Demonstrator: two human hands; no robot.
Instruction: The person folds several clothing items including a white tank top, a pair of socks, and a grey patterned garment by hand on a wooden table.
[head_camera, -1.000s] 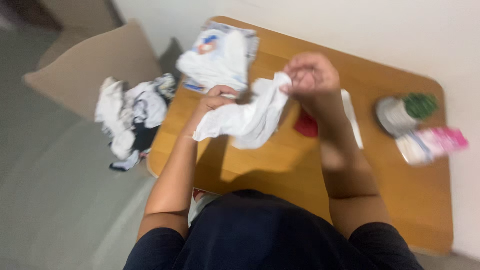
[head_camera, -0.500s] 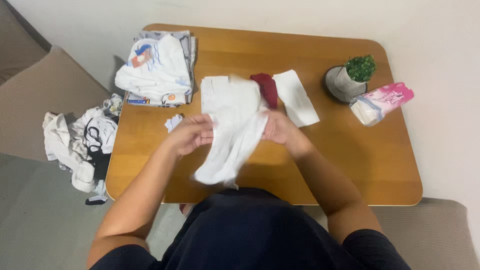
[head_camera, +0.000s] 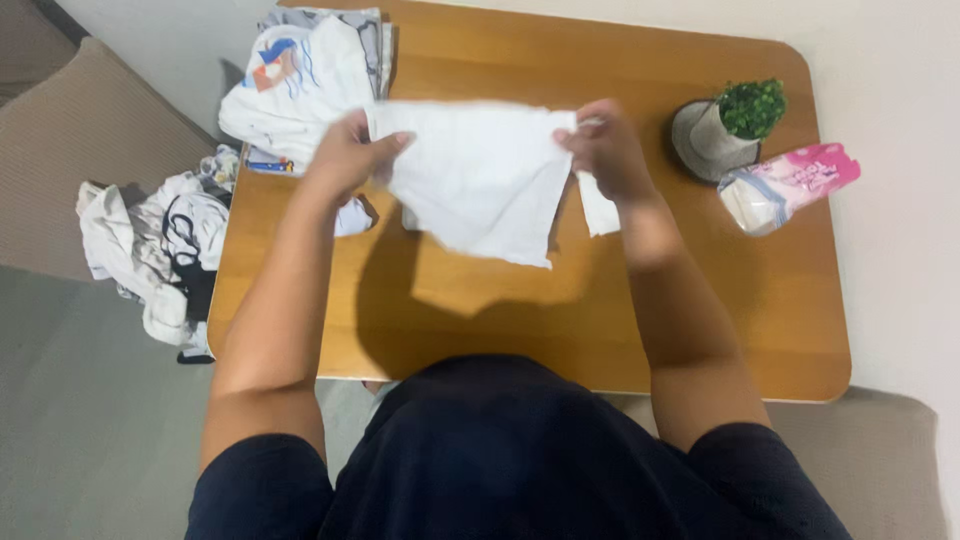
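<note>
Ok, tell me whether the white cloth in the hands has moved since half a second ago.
Yes. The white cloth has gone up and away from the body, from the wooden table's near edge towards the folded stack, now stretched between left hand and right hand.

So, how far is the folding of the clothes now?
Some looks done: a folded stack lies at the far left corner of the wooden table. In hand: the left hand and right hand hold a white cloth spread open above the table, not yet folded. Left: an unfolded heap of clothes lies on the cushion beside the table.
</note>
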